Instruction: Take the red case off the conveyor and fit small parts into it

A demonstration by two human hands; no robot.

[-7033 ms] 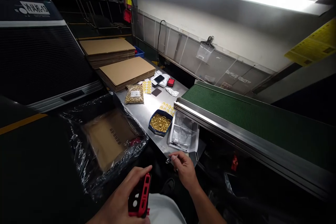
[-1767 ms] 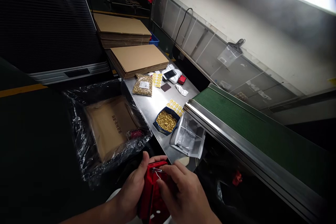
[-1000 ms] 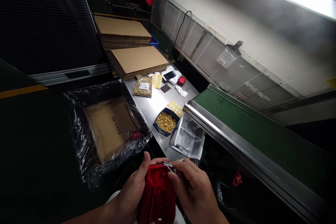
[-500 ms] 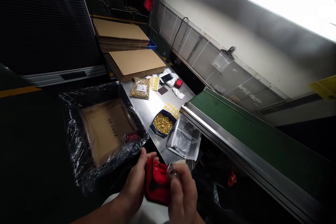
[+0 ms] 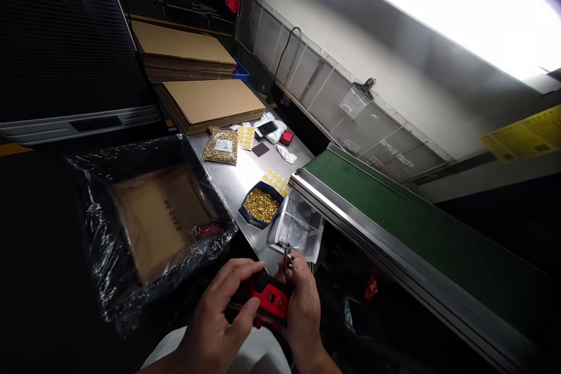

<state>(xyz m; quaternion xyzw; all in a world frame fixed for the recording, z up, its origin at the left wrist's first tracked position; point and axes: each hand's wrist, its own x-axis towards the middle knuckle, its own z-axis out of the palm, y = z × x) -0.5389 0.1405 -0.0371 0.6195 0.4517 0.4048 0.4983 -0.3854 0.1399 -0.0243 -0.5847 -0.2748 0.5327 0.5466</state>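
Note:
A red and black plastic case [image 5: 272, 299] is held low in the middle, with two small brass-coloured round parts on its upturned side. My left hand [image 5: 225, 310] is closed around its left end, thumb on the near edge and fingers over the top. Between the thumb and forefinger of my right hand [image 5: 303, 298] is a small shiny metal piece [image 5: 288, 258], its exact kind unclear. The case's right end lies against the right palm. Just beyond my hands stands a dark blue tray [image 5: 242, 210] full of small brass-coloured parts [image 5: 262, 204].
A white divided bin [image 5: 312, 245] with clear bags stands beside the green conveyor [image 5: 372, 198]. To the left is a plastic-lined crate [image 5: 99, 245] holding cardboard and a red piece. Cardboard stacks [image 5: 214, 99], a bag of brass parts [image 5: 221, 146] and a phone [image 5: 266, 128] lie farther back.
The case has been turned, so its side with the brass-coloured parts now shows. My left hand has closed over it, and my right hand raises the metal piece upright. The view has shifted slightly.

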